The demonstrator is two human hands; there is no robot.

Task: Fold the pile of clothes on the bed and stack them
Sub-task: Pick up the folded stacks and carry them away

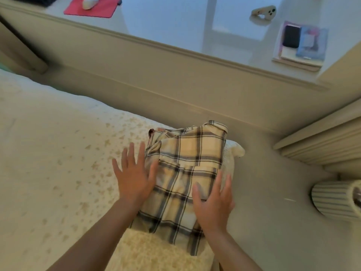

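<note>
Head view: my left hand (132, 179) fingers spread flat, resting at left edge of folded plaid shirt (187, 173). My right hand (214, 204) spread flat on shirt's right side. Shirt atop fuzzy cream garment (156, 249) on bed (48, 153).

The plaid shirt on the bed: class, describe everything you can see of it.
The plaid shirt is cream with dark grey and brown check lines, in what looks like soft woven cloth. It lies folded into a rough rectangle, collar end away from the person, atop a fluffy cream garment on the bed. The left hand lies flat by its left edge, thumb touching; the right hand presses flat on its right side.
</note>
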